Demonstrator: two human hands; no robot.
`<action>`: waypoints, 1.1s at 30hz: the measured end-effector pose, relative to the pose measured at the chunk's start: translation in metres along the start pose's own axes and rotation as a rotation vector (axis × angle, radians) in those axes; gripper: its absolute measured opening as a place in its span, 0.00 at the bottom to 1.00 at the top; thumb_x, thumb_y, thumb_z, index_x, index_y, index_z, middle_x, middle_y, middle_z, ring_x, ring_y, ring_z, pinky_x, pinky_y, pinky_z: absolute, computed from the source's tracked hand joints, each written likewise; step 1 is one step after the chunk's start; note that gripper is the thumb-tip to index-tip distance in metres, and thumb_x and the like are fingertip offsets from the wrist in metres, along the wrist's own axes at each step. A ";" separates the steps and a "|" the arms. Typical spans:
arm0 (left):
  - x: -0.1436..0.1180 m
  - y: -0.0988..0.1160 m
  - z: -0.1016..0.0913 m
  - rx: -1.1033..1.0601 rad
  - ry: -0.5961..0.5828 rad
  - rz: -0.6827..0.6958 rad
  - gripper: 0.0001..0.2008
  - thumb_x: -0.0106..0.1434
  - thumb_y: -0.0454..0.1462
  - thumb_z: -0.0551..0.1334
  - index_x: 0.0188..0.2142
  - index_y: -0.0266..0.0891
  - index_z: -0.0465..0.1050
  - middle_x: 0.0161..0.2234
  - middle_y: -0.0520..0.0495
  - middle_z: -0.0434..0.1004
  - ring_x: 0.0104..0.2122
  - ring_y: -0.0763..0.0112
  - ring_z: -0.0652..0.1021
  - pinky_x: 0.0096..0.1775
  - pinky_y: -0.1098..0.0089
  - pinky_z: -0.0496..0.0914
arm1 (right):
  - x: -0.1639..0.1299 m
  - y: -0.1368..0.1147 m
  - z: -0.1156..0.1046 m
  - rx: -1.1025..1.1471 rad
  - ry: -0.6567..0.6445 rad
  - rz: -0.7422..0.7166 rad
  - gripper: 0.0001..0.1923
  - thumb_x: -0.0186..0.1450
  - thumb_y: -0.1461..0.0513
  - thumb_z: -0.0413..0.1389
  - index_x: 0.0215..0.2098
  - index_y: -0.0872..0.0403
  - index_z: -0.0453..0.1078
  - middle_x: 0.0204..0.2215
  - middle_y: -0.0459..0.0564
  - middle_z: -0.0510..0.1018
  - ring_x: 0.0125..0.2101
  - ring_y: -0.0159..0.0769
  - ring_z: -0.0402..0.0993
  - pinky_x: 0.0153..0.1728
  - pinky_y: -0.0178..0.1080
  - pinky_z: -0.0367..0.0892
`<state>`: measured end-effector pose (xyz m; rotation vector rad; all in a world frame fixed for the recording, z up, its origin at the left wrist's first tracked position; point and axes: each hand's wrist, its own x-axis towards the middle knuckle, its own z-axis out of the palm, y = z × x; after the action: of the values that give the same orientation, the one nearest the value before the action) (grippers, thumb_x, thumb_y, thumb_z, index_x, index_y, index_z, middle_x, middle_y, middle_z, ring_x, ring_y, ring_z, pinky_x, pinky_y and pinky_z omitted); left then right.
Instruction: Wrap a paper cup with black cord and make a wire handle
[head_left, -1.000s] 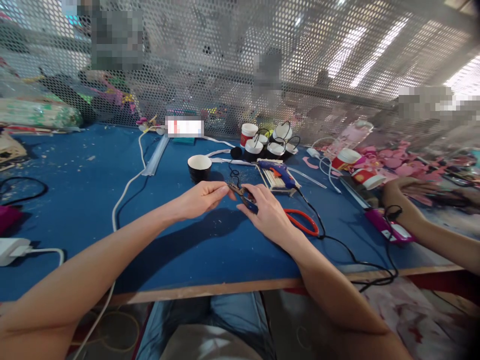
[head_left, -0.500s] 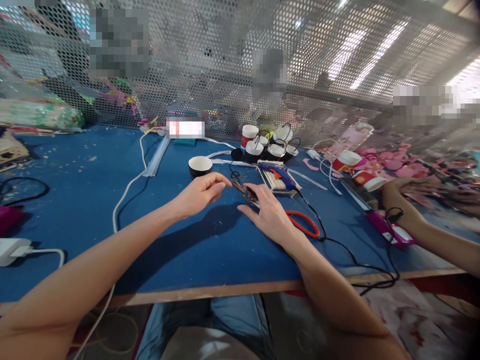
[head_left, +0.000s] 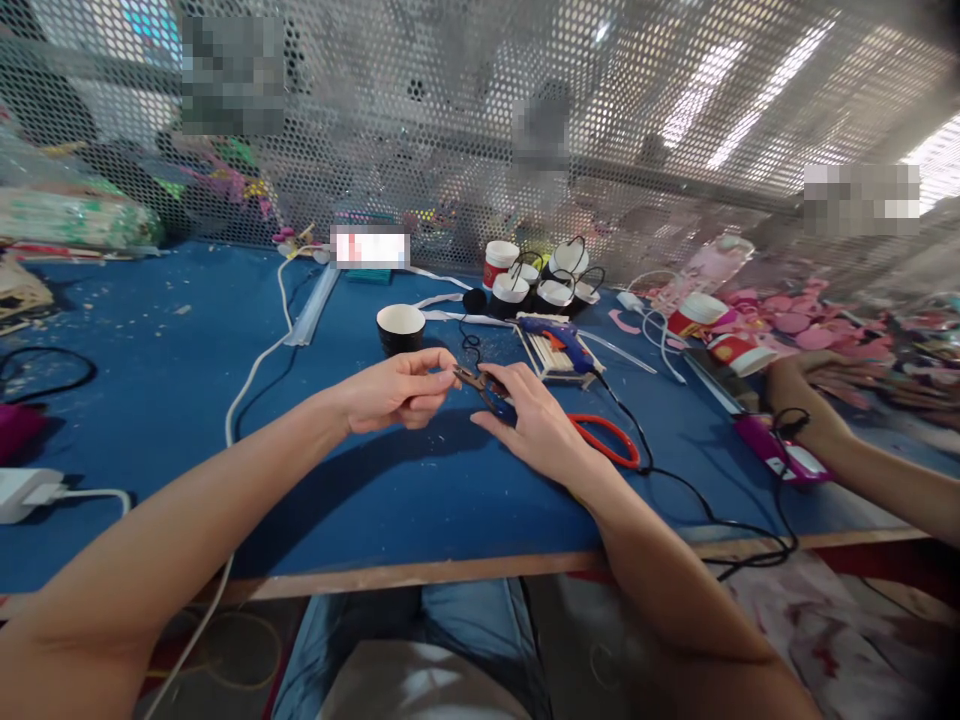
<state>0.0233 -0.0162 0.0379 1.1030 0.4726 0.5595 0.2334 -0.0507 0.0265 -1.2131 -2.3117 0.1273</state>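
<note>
From my head camera, my right hand (head_left: 536, 425) grips the small pliers (head_left: 484, 388), fingers wrapped round the blue handles. The metal tip sticks out to the left. My left hand (head_left: 394, 390) pinches its fingers shut right at that tip, above the blue table (head_left: 150, 400), near a black cup (head_left: 400, 328).

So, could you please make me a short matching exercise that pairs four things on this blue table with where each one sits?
Things:
1. pliers
2. black cup
3. glue gun
4. red scissors

Places:
A. lying on a bundle of pale sticks
B. standing alone beyond the left hand
C. flat on the table just right of the right hand
D. between the two hands, at the fingers

Pairs: 1-D, 2-B, 3-A, 4-C
</note>
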 end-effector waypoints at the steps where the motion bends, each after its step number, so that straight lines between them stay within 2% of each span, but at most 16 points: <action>1: -0.001 0.000 -0.001 -0.011 -0.015 -0.010 0.06 0.60 0.38 0.60 0.33 0.40 0.62 0.15 0.60 0.52 0.13 0.84 0.51 0.17 0.80 0.48 | 0.000 -0.001 0.000 0.002 0.004 -0.008 0.24 0.62 0.56 0.53 0.54 0.54 0.56 0.41 0.56 0.68 0.43 0.43 0.65 0.45 0.48 0.65; 9: -0.002 -0.001 -0.003 -0.004 -0.062 -0.068 0.06 0.60 0.38 0.60 0.33 0.40 0.64 0.14 0.60 0.50 0.13 0.84 0.52 0.17 0.80 0.49 | 0.000 -0.004 -0.001 -0.053 0.009 -0.032 0.22 0.63 0.56 0.51 0.53 0.54 0.57 0.39 0.56 0.68 0.41 0.43 0.66 0.42 0.47 0.66; 13: -0.001 -0.002 -0.004 -0.005 -0.051 -0.057 0.06 0.60 0.38 0.60 0.33 0.40 0.64 0.14 0.60 0.50 0.13 0.84 0.51 0.17 0.80 0.49 | -0.002 -0.005 0.001 -0.069 0.015 -0.030 0.22 0.63 0.56 0.51 0.53 0.57 0.58 0.37 0.56 0.69 0.39 0.42 0.67 0.41 0.45 0.67; 26: 0.003 -0.006 0.001 -0.014 0.018 0.004 0.06 0.60 0.38 0.60 0.31 0.40 0.62 0.15 0.60 0.51 0.13 0.84 0.51 0.17 0.81 0.47 | -0.004 -0.003 0.006 -0.082 0.042 0.041 0.18 0.64 0.55 0.49 0.48 0.56 0.63 0.33 0.54 0.71 0.32 0.39 0.70 0.33 0.41 0.68; 30: 0.005 -0.008 0.001 -0.018 0.042 0.016 0.06 0.61 0.38 0.59 0.31 0.40 0.62 0.15 0.60 0.51 0.13 0.84 0.50 0.16 0.80 0.47 | -0.003 -0.003 0.006 -0.070 0.010 0.086 0.20 0.64 0.53 0.49 0.49 0.57 0.64 0.33 0.53 0.71 0.32 0.40 0.70 0.34 0.42 0.68; 33: 0.006 -0.009 0.001 -0.006 0.087 0.046 0.06 0.61 0.38 0.59 0.31 0.41 0.62 0.14 0.60 0.50 0.13 0.83 0.50 0.16 0.80 0.47 | -0.002 -0.002 0.005 -0.044 -0.012 0.093 0.26 0.62 0.51 0.51 0.54 0.57 0.60 0.36 0.55 0.71 0.36 0.41 0.70 0.37 0.44 0.68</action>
<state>0.0306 -0.0163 0.0294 1.0895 0.5219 0.6504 0.2305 -0.0528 0.0221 -1.3459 -2.2794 0.1171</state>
